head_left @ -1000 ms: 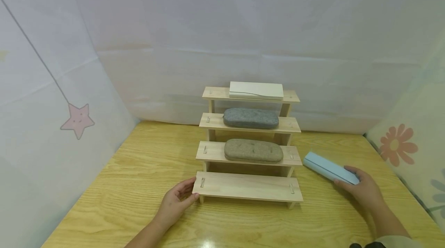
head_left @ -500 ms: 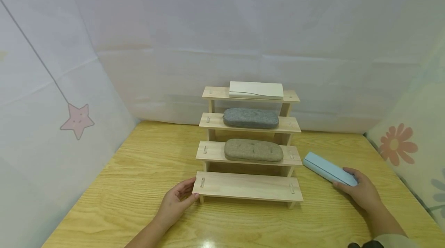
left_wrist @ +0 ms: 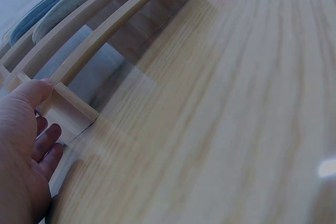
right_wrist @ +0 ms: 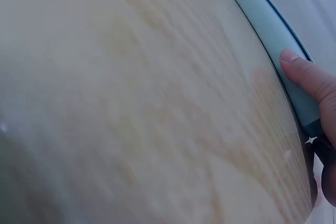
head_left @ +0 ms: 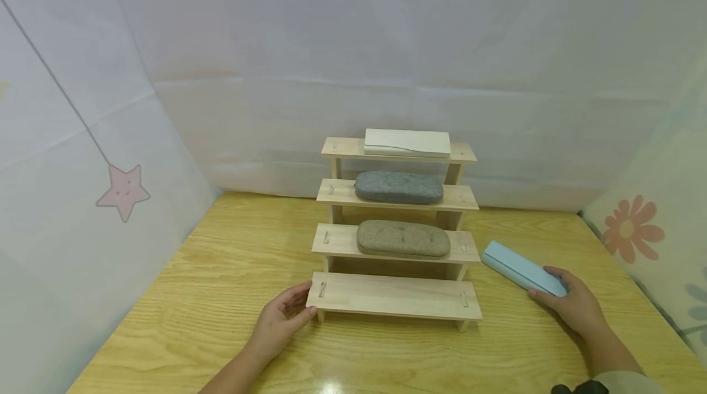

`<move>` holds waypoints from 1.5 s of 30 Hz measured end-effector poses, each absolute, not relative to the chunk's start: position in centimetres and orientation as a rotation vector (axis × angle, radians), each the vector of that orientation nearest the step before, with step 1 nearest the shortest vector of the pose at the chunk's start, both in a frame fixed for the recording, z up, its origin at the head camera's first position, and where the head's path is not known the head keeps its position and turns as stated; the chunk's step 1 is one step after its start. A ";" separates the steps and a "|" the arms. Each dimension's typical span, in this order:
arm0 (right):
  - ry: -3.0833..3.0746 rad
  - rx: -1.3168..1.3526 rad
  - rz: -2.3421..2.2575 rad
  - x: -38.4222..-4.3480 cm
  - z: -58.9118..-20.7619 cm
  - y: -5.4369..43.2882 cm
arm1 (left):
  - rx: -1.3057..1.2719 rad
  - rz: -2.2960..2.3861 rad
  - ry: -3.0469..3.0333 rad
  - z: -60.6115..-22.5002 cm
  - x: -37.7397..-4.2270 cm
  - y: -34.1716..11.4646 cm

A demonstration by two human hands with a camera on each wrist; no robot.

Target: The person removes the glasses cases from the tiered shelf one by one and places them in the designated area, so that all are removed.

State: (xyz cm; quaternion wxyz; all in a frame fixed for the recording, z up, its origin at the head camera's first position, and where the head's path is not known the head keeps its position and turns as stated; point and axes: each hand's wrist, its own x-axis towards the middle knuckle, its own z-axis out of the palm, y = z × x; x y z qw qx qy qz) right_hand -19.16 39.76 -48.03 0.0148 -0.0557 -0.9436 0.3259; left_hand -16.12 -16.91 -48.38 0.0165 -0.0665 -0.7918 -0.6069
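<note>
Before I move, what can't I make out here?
Head: dark thing, cut off by the bottom edge.
Left wrist: most of the white case, hidden behind the dark grey case.
Right wrist: much of the right hand, cut off by the right edge; most tabletop grain, blurred.
Any view: inside the blue case, under its cover.

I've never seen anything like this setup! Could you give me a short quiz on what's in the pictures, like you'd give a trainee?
1. Which colour of case does the right grip hold? a) tan b) blue c) white
2. True or false: the grey case lies higher than the white case.
3. Fill in: the left grip touches the wooden stand's ... shelf.

Key:
1. b, the blue case.
2. False; the grey case lies one level below the white case.
3. Lowest.
</note>
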 end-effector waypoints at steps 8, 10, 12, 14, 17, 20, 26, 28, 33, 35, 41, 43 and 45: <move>-2.872 -0.100 0.825 -19.4 -48.1 39.7 | -0.202 -1.893 -2.455 -48.3 -16.1 -16.9; -2.875 -0.112 0.813 -19.5 -48.0 39.8 | -0.201 -1.890 -2.458 -48.4 -16.1 -16.9; -2.875 -0.134 0.824 -19.7 -48.0 39.8 | -0.197 -1.887 -2.461 -48.4 -16.2 -16.9; -2.873 -0.161 0.846 -19.9 -47.9 39.8 | -0.196 -1.885 -2.464 -48.5 -16.2 -16.9; -2.862 -0.207 0.890 -20.1 -47.9 39.7 | -0.196 -1.882 -2.462 -48.5 -16.2 -16.9; -2.850 -0.235 0.927 -20.3 -47.9 39.7 | -0.195 -1.882 -2.458 -48.6 -16.2 -16.9; -2.844 -0.257 0.970 -20.7 -47.9 39.9 | -0.192 -1.884 -2.455 -48.7 -16.3 -16.9; -2.849 -0.268 0.985 -20.8 -47.9 39.9 | -0.191 -1.887 -2.456 -48.7 -16.3 -16.9; -2.852 -0.248 1.007 -21.1 -48.0 40.2 | -0.179 -1.892 -2.457 -48.6 -16.3 -16.9; -2.852 -0.230 1.009 -21.3 -48.0 40.2 | -0.172 -1.892 -2.454 -48.6 -16.2 -16.8; -2.875 -0.242 1.009 -21.6 -47.9 40.3 | -0.172 -1.880 -2.461 -48.6 -16.3 -16.9; -2.878 -0.238 1.009 -21.6 -47.8 40.3 | -0.170 -1.875 -2.465 -48.6 -16.3 -16.9; -2.873 -0.223 1.015 -21.5 -47.7 40.3 | -0.170 -1.878 -2.462 -48.6 -16.3 -16.9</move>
